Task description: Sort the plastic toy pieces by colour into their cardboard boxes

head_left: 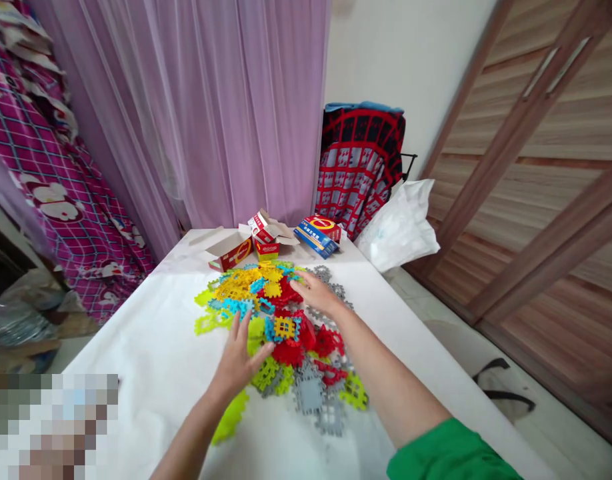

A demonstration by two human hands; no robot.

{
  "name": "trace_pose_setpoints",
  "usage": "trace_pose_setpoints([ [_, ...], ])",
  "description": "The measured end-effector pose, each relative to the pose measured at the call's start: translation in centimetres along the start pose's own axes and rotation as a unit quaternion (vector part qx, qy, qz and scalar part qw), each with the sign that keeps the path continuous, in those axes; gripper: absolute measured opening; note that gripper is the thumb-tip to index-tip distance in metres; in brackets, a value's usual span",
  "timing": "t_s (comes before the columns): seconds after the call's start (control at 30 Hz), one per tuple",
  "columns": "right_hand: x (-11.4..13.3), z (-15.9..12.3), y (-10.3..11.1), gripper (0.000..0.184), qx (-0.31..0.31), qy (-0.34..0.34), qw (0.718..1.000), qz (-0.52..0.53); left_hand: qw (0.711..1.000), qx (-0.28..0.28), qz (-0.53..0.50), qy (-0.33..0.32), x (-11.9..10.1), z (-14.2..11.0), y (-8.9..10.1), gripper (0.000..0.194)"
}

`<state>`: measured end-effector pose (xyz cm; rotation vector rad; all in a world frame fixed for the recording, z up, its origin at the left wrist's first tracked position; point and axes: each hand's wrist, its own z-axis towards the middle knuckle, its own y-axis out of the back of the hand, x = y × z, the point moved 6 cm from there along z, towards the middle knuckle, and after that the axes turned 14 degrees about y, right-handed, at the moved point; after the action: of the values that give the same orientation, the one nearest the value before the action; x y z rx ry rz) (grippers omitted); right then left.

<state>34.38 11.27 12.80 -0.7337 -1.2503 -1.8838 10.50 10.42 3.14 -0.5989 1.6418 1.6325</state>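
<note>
A pile of interlocking plastic building pieces with toothed edges lies on the white-covered table (pixel 146 333). My left hand (pixel 239 358) is over the near left side of the pile, fingers spread and nothing visible in them. Close by it are blue pieces (pixel 236 307) and a lime-green piece (pixel 231 419). Farther back, my right hand (pixel 315 293) reaches over the pile with its fingers apart, beside red pieces (pixel 286 293) and yellow pieces (pixel 236 283). Between the hands sits a yellow square piece (pixel 285 327) with blue around it. Grey pieces (pixel 310 390) lie at the near right.
Behind the pile stand an open red box (pixel 231 252), a red and white box (pixel 263 230) and a blue box (pixel 316 239). A white bag (pixel 399 227) is at the table's right edge. Wooden wardrobe doors (pixel 531 167) rise on the right, a purple curtain (pixel 246 113) behind.
</note>
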Motion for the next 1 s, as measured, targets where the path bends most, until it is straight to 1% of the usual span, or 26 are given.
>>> trace_pose_setpoints([
  [0.03,-0.4,-2.6,1.2,0.068,0.015,-0.009,1.000,-0.010,1.000,0.024,0.014,-0.009,1.2,-1.3,0.8,0.087],
  [0.07,-0.9,-5.6,2.0,0.075,0.044,-0.013,0.999,-0.020,0.996,0.049,0.065,-0.026,2.5,-2.7,1.3,0.092],
  [0.1,-1.6,-8.9,2.2,0.087,0.102,-0.017,0.993,-0.052,0.990,0.068,0.115,-0.042,3.8,-4.1,1.7,0.102],
  [0.13,-2.3,-12.2,2.2,0.102,0.146,-0.030,0.985,-0.087,0.983,0.081,0.155,-0.054,5.0,-5.4,2.0,0.113],
  [0.17,-3.1,-15.3,2.0,0.115,0.180,-0.044,0.975,-0.120,0.975,0.093,0.190,-0.065,5.8,-6.5,1.9,0.120],
  [0.2,-3.7,-17.7,1.7,0.118,0.186,-0.052,0.969,-0.151,0.969,0.099,0.215,-0.073,6.3,-7.2,1.7,0.124],
  [0.23,-4.1,-19.5,1.1,0.119,0.190,-0.051,0.965,-0.175,0.965,0.100,0.229,-0.079,6.2,-7.7,1.2,0.127],
  [0.27,-4.4,-20.5,0.3,0.121,0.196,-0.045,0.962,-0.187,0.964,0.099,0.230,-0.084,5.7,-7.8,0.5,0.127],
  [0.3,-4.6,-20.7,-0.7,0.124,0.198,-0.041,0.961,-0.186,0.967,0.095,0.220,-0.091,4.8,-7.6,-0.3,0.125],
  [0.33,-4.7,-20.2,-1.7,0.123,0.190,-0.037,0.965,-0.177,0.971,0.084,0.202,-0.099,3.7,-7.2,-1.1,0.123],
  [0.37,-4.8,-19.1,-2.6,0.121,0.178,-0.031,0.970,-0.163,0.977,0.066,0.176,-0.101,2.4,-6.6,-1.7,0.118],
  [0.43,-4.8,-15.9,-4.2,0.112,0.145,-0.012,0.982,-0.123,0.989,0.032,0.098,-0.104,0.2,-5.3,-2.6,0.108],
  [0.5,-4.8,-12.3,-5.4,0.102,0.085,0.015,0.994,-0.073,0.996,-0.005,0.020,-0.092,-1.1,-4.0,-2.9,0.089],
  [0.57,-4.7,-9.2,-6.2,0.088,0.003,0.046,0.999,-0.014,0.996,-0.037,-0.020,-0.076,-1.7,-2.9,-2.9,0.072],
  [0.63,-4.4,-6.7,-7.1,0.077,-0.050,0.076,0.995,0.043,0.995,-0.066,-0.027,-0.064,-2.0,-1.9,-2.6,0.063],
  [0.67,-4.1,-5.6,-7.5,0.074,-0.060,0.089,0.992,0.072,0.995,-0.079,-0.030,-0.061,-2.3,-1.4,-2.3,0.062],
  [0.73,-3.3,-3.4,-7.8,0.068,-0.051,0.107,0.986,0.120,0.992,-0.106,-0.033,-0.056,-2.7,-0.3,-1.2,0.063],
  [0.8,-2.9,-1.4,-6.9,0.060,-0.038,0.106,0.984,0.134,0.990,-0.128,-0.029,-0.050,-3.0,1.3,0.4,0.068],
  [0.83,-3.1,-0.4,-5.8,0.054,-0.039,0.098,0.987,0.120,0.989,-0.136,-0.025,-0.044,-2.9,2.2,1.3,0.070],
  [0.9,-4.4,1.2,-2.5,0.046,-0.068,0.059,0.995,0.051,0.990,-0.141,-0.009,-0.023,-2.2,4.5,3.4,0.075],
  [0.93,-5.6,1.8,-0.6,0.043,-0.088,0.027,0.996,-0.010,0.990,-0.137,0.001,-0.006,-1.6,5.8,4.4,0.076],
  [0.97,-7.0,2.1,1.5,0.041,-0.109,-0.022,0.990,-0.085,0.991,-0.133,0.014,0.018,-0.7,7.1,5.4,0.077],
  [1.0,-8.6,2.3,3.3,0.043,-0.120,-0.087,0.977,-0.153,0.991,-0.127,0.025,0.046,0.3,8.5,6.3,0.077],
])
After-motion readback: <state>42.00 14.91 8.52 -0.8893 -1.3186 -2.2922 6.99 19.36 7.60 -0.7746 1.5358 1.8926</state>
